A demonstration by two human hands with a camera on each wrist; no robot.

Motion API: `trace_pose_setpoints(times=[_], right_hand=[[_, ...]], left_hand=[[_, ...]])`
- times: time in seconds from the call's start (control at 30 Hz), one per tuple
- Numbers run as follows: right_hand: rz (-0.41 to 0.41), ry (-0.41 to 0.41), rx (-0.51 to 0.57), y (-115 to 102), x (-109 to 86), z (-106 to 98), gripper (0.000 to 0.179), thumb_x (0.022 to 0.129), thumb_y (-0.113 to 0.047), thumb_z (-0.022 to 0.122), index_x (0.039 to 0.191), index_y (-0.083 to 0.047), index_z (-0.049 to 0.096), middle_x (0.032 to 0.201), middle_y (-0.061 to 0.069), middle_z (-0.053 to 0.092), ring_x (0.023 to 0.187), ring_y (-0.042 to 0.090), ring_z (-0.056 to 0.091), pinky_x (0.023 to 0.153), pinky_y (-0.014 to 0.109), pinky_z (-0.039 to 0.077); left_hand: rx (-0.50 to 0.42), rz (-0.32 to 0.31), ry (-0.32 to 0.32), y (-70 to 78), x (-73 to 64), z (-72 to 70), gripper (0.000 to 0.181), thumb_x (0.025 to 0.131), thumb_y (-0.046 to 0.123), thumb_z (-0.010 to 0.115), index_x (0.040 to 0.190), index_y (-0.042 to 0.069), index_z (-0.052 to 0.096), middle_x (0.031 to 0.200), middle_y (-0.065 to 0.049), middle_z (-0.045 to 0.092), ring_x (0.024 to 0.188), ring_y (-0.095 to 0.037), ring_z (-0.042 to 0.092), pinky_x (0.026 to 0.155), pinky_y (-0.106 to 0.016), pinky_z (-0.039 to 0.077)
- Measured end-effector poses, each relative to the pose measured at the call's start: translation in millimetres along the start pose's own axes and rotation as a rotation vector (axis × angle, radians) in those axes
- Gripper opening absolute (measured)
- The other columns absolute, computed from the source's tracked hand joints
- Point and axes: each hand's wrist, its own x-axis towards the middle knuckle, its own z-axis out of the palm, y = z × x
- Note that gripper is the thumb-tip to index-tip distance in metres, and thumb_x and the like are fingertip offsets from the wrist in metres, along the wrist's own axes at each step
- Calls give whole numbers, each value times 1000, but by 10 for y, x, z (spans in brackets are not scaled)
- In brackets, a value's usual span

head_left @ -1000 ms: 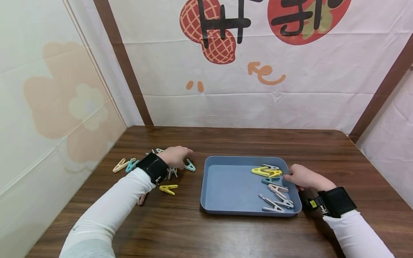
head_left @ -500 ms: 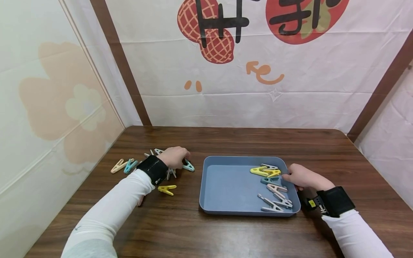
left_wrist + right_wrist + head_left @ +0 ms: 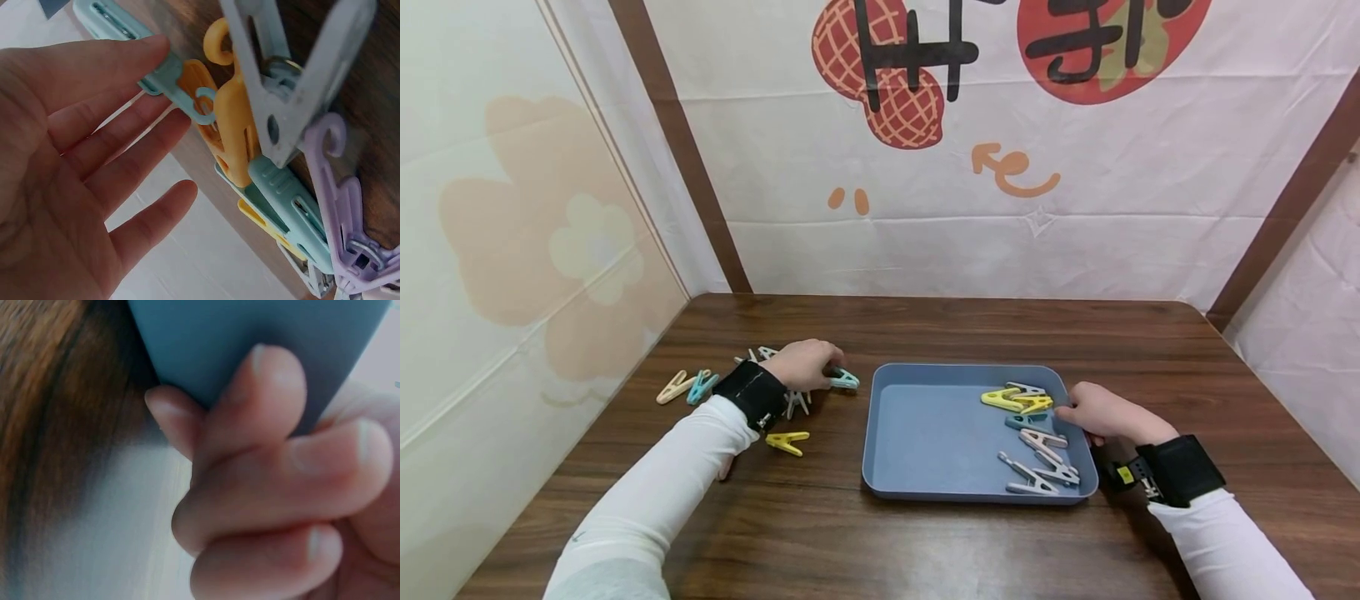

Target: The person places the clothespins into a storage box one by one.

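Observation:
Between thumb and fingers, my left hand [image 3: 803, 365] pinches a light teal clothespin [image 3: 845, 380] at the left of the table. The left wrist view has the thumb lying across that clothespin [image 3: 106, 22], its hooked end beside an orange clothespin [image 3: 232, 134]. Close by are a grey-white clothespin [image 3: 284, 125], a lilac one [image 3: 337, 206] and another teal one [image 3: 290, 203]. My right hand [image 3: 1112, 412] grips the right rim of a blue-grey tray [image 3: 936, 433]. In the right wrist view its fingers [image 3: 269, 456] are curled at the tray's side [image 3: 181, 344].
Several clothespins lie along the tray's right side, among them a yellow one [image 3: 1002, 399] and a grey one [image 3: 1032, 479]. Left of the hand are a cream clothespin [image 3: 676, 386] and a blue one [image 3: 702, 387]. A yellow clothespin [image 3: 787, 442] lies nearer the front.
The light teal clothespin is now pinched in my left hand and has turned and shifted slightly up and right. My right hand stays on the tray's rim.

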Motion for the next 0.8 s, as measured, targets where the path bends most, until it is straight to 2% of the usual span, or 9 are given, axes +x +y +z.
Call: trace_pose_setpoints(times=[0.2,0.33,0.47,0.6,0.8], right_hand=[[-3,9,3,-2,-5,9,35,97,-14,55,63,-10,54,46,-5,45,39,8,44,45,24,36],[0,12,8,8,-11,12,34,97,-14,55,64,-9,54,47,-4,45,38,8,44,44,23,35],[4,10,8,24,-10,15,34,97,-14,55,64,-10,53,47,-4,45,39,8,44,43,23,35],[13,13,0,27,-7,18,34,98,-15,54,64,-10,54,47,-4,46,39,8,44,44,23,36],[15,16,-11,24,-1,19,34,98,-15,54,64,-9,54,47,-4,46,39,8,44,44,23,36]], left_hand=[[-137,-37,36,43,-19,-57,29,85,5,73,114,5,66,110,-9,66,102,-24,61,89,-42,47],[-206,-18,80,98,-7,-109,30,88,8,71,117,3,65,113,-12,65,105,-26,61,91,-42,46],[-216,11,149,208,34,-195,30,89,13,71,117,4,64,112,-11,65,104,-25,61,89,-41,47],[-216,53,196,386,103,-284,30,89,17,72,116,6,64,107,-7,66,99,-20,63,84,-38,49],[-116,170,222,737,208,-319,32,88,25,73,114,9,65,101,-1,66,90,-14,62,76,-32,49]])
